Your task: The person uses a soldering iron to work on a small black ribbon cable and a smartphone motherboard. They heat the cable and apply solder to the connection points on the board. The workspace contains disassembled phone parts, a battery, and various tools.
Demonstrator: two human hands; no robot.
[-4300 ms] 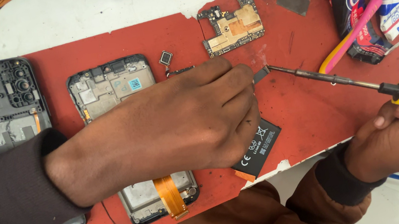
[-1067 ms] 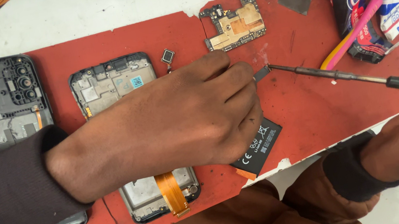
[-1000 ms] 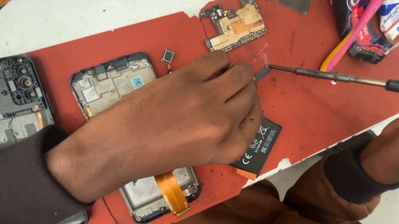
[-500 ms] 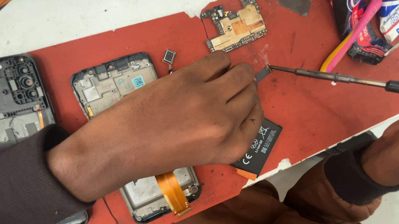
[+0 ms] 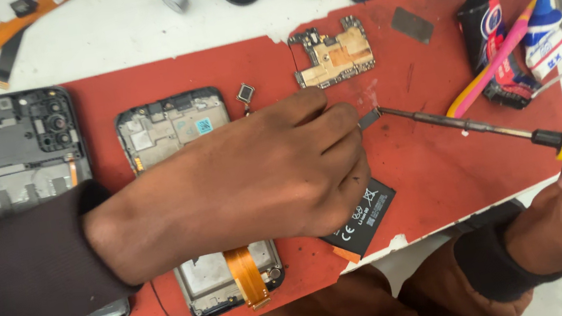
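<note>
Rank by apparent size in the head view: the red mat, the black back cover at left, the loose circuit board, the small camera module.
1. Red mat
2. Back cover, its lower end hidden under the left sleeve
3. Circuit board
4. Camera module
All lie flat on the bench, so nearness barely skews this.

The red mat looks like matt rubber, scuffed and chipped along its near edge. The soldering iron has a dull metal shaft and a glossy yellow plastic grip. The circuit board shows coppery metal shields. The battery is matt black, and the sleeve is dark knitted cloth.
</note>
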